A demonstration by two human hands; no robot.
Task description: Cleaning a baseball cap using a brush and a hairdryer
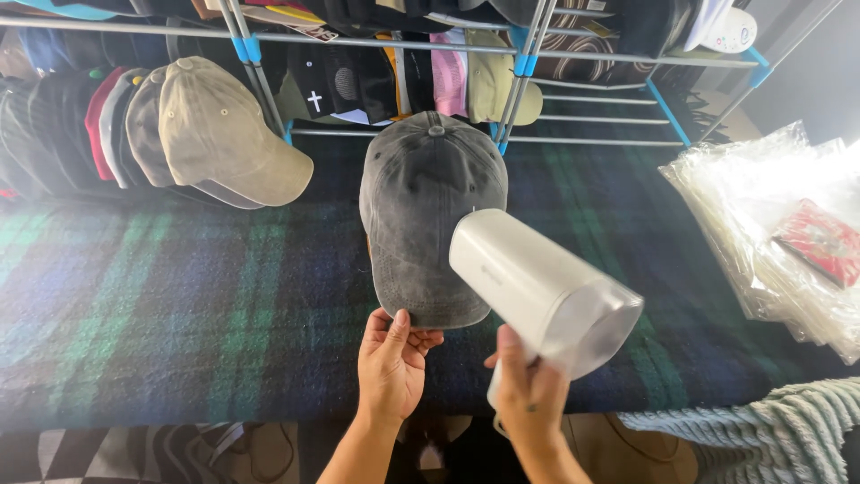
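Two hands work over one dark grey washed cap [430, 215]. The left hand [390, 363] pinches the front edge of the cap's brim, thumb on top and fingers curled under it, clamped on the fabric. Just to the right of that grip, the right hand [528, 390] is closed around the handle of one white handheld steamer [542, 287], whose blunt head points up and left, close over the brim; whether it touches the cloth cannot be told. Beyond the left hand's grip, the cap lies flat on a dark blue and green plaid blanket [179, 305], crown away from the person. Farther out, up and to the left, a row of caps stands nested together, one beige cap [219, 134] at the front; their exact count cannot be told. Behind the crown stands a metal rack with blue joints [520, 63] loaded with more caps. Far right lies a stack of clear plastic bags [761, 224].
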